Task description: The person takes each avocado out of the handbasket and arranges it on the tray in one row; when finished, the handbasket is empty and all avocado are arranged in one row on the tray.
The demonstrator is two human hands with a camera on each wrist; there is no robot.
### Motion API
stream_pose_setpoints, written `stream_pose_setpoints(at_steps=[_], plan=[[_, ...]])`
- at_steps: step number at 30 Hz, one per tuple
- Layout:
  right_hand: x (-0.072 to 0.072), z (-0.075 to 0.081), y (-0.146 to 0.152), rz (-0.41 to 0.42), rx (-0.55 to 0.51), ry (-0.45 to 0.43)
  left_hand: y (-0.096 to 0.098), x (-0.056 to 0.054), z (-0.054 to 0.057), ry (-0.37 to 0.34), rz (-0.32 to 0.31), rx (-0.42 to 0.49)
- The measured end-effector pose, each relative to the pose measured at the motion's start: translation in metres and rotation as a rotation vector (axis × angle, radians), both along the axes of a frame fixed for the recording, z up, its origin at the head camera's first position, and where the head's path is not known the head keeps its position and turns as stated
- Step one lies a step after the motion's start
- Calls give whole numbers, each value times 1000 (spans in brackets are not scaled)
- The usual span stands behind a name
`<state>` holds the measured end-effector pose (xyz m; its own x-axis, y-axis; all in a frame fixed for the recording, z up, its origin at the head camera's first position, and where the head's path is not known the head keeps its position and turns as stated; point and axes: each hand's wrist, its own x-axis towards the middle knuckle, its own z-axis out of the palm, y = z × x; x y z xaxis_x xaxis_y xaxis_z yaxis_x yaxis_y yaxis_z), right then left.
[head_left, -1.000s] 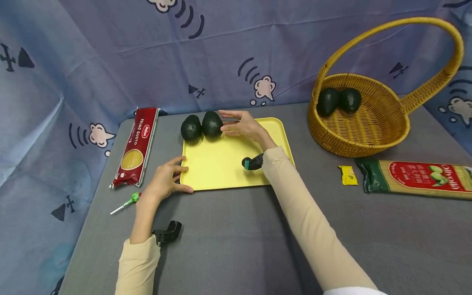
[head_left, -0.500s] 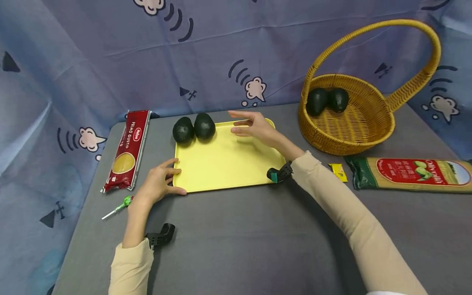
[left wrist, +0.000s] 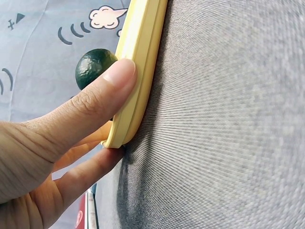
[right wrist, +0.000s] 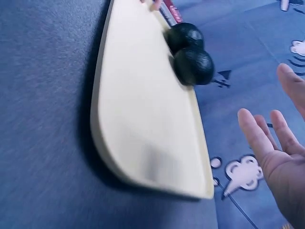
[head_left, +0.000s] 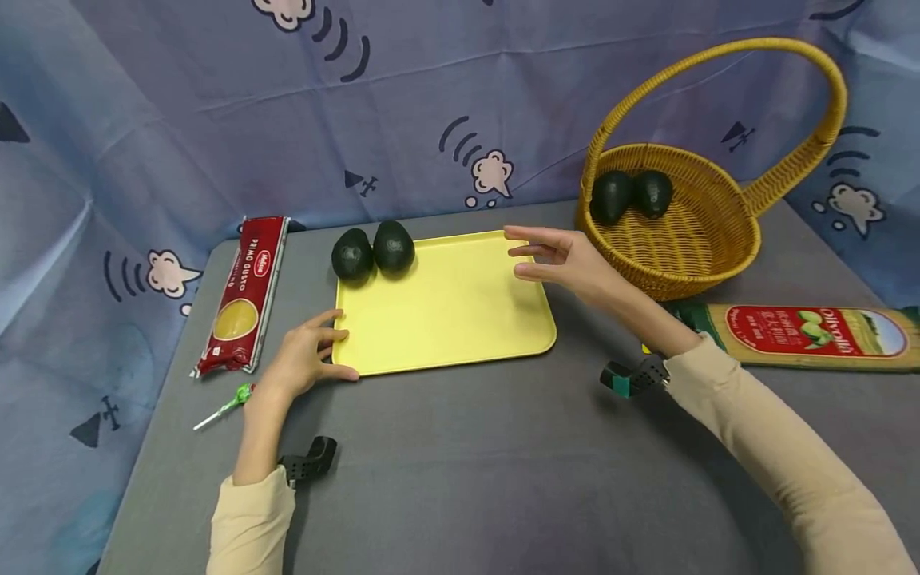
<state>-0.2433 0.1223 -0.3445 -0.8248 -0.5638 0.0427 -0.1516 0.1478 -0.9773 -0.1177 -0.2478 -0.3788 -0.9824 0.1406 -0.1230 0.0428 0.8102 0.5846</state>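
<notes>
My left hand (head_left: 296, 357) holds the near left corner of a yellow tray (head_left: 446, 307). In the left wrist view its thumb (left wrist: 93, 105) lies along the tray's front rim while the other fingers touch the left side. Two dark green avocados, one at the rim (head_left: 352, 255) and one beside it (head_left: 394, 247), sit side by side in the tray's far left corner. Above the tray's right end, my right hand (head_left: 568, 259) holds nothing, its fingers spread apart. A wicker basket (head_left: 668, 283) stands right of that hand, with two more avocados (head_left: 613, 197) inside.
A red pasta packet (head_left: 244, 299) and a green-wrapped lollipop (head_left: 233, 403) lie left of the tray. On the right is a long noodle packet (head_left: 812, 335). The right forearm mostly hides a small yellow packet (head_left: 646, 349). A patterned cloth (head_left: 424, 104) hangs behind.
My right hand has moved right, away from the two avocados on the tray, towards the basket. My left hand stays at the tray's corner. The head view has shifted slightly.
</notes>
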Motion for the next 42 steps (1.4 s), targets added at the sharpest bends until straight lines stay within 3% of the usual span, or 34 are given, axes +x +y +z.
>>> stream_pose_setpoints(at_steps=[6,10,15,18,26,31,35,42], plan=[[12,6,38,-33,-58,46,-2,0,-1,9,0,-6],[12,11,71,-41,-225,46,-3,0,-1,14,4,1],[-1,19,115,-124,-443,-33,-5,1,1,24,-3,7],[-16,22,139,-218,-484,-127,-7,1,1,36,-12,-6],[-61,20,182,-419,-340,-279,-6,-1,-5,85,-39,-28],[-77,15,197,-514,-260,-365,-2,-3,-6,72,-38,-21],[-85,11,195,-508,-270,-403,-1,-2,-5,72,-33,0],[-93,6,163,-414,-310,-409,-3,-1,-6,67,-20,20]])
